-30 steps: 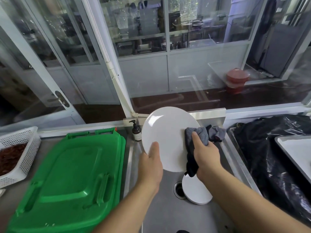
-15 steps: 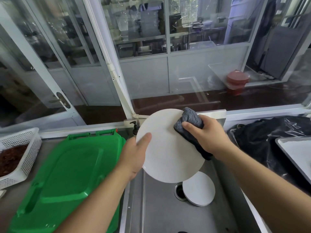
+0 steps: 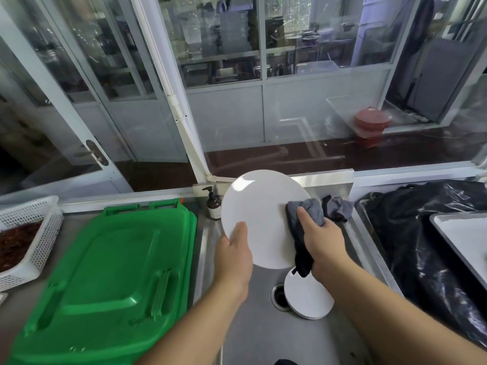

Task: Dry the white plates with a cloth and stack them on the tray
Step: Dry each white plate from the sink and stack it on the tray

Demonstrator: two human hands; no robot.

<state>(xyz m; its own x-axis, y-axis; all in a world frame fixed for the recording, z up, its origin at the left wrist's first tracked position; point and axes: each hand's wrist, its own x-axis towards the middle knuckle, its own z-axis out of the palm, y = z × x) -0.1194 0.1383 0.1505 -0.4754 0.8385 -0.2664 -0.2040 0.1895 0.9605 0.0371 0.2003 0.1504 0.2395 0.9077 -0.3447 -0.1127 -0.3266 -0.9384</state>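
Holding plate [image 3: 259,219] tilted over sink [image 3: 263,338]: my left hand [image 3: 233,255] pinches its 7 o'clock rim, right hand [image 3: 322,242] clamps cloth [image 3: 305,214] against its 3 o'clock edge. Tray [image 3: 463,233] lies well off at 3 o'clock, nearer my right hand. Second plate [image 3: 308,296] sits below by drain.

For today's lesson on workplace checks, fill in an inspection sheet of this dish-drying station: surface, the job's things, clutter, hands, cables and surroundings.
Surface: steel sink, drain partly covered.
Job's things: white plate held tilted over the sink; grey cloth pressed on its right side; second plate lying by the drain; tray at the right edge.
Clutter: green bin lid, white basket, pump bottle, black plastic bag.
Hands: left hand holds the plate's lower edge; right hand grips the cloth.
Cables: nothing seen.
Surroundings: glass partitions behind.
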